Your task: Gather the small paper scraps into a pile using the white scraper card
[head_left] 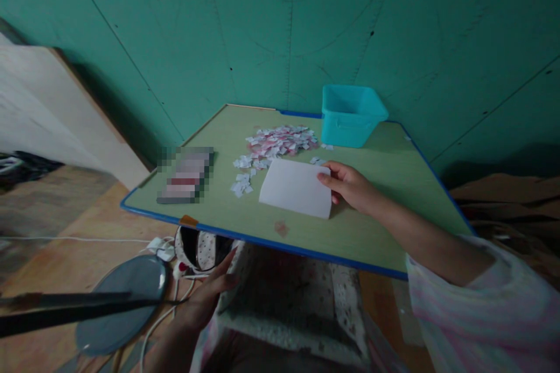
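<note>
My right hand (347, 183) pinches the right edge of a white sheet of paper (297, 186), thumb on top and fingers behind. The sheet is slightly curved and sits just above the small table (371, 221). Behind it lies a heap of small cut paper pieces (282, 141), white and pinkish, with smaller clusters to its left. My left hand (212, 288) is below the table's front edge, fingers stretched forward, against the left side of a black-speckled, open box-like thing (293, 326) at my lap. No held item shows in it.
A turquoise plastic bin (350, 119) stands at the table's back right. A pixelated flat item (187, 178) lies on the left. Below are a round grey stool seat (125, 297), white cords and a plug (161, 249). A green wall (284, 29) rises behind; a pale board (65, 105) leans left.
</note>
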Action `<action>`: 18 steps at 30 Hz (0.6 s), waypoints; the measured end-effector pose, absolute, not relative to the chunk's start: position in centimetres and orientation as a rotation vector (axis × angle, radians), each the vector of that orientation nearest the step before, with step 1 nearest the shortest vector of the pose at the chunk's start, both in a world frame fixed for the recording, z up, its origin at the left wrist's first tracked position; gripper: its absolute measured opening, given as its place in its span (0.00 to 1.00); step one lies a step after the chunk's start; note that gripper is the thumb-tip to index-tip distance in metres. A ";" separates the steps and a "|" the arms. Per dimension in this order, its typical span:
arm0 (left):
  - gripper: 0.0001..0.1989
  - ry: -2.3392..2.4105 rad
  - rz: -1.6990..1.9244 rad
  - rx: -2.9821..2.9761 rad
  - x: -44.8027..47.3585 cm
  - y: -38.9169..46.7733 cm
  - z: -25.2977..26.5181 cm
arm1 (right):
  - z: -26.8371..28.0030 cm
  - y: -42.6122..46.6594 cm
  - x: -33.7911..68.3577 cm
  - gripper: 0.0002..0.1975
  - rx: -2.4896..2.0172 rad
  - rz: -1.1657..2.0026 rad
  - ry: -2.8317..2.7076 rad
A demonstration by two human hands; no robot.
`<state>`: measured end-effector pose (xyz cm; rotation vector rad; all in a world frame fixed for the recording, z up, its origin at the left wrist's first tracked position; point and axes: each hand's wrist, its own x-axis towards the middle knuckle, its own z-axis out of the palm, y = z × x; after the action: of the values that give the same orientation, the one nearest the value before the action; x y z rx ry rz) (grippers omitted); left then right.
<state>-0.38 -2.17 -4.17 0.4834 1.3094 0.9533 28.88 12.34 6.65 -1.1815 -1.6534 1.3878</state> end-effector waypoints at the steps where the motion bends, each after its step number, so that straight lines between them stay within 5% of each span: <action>1: 0.24 1.313 0.958 0.498 -0.4 -2.2 -4.3 | 6.6 12.4 28.9 0.13 -1.178 1.384 -1.650; 18: 0.26 1.266 0.957 0.473 0.0 -2.1 -3.4 | 6.8 11.5 28.3 0.11 -1.173 1.420 -1.802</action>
<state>0.02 -2.12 -3.45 0.4727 1.2656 0.9572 28.30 11.55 6.84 -1.1730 -1.8023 1.4199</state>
